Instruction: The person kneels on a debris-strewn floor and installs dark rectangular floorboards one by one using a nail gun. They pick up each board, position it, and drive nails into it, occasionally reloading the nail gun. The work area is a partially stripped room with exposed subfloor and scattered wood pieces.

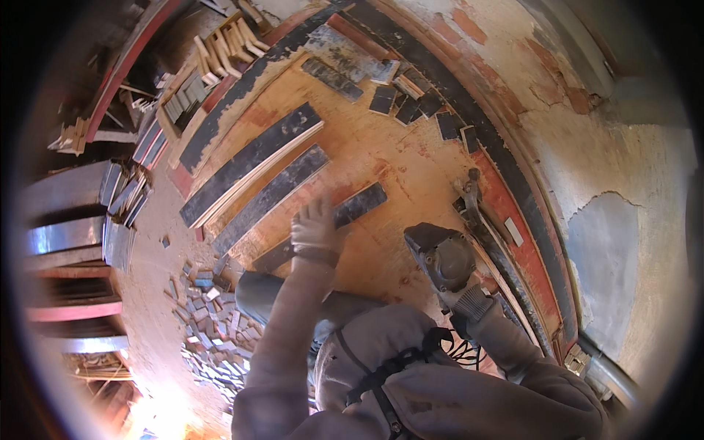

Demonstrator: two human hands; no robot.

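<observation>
My left hand (pixel 315 226), in a pale work glove, reaches over a narrow dark board (pixel 359 205) on the wooden work surface. Its fingers are stretched out and slightly blurred; I cannot tell whether they touch the board. To the left lie a longer dark strip (pixel 273 196) and a stack of dark-faced boards (pixel 253 165) with pale edges. At the right, my gloved right hand (pixel 469 302) is closed on a handheld circular saw (pixel 442 257) with a rounded grey housing and dark body. Its blade is hidden.
Small cut blocks (pixel 213 315) lie heaped on the floor at left. Short dark offcuts (pixel 407 103) sit at the far edge. Large board stacks (pixel 70 220) stand at far left. A plastered wall (pixel 623 242) closes the right side, and a black cable (pixel 463 353) coils beside me.
</observation>
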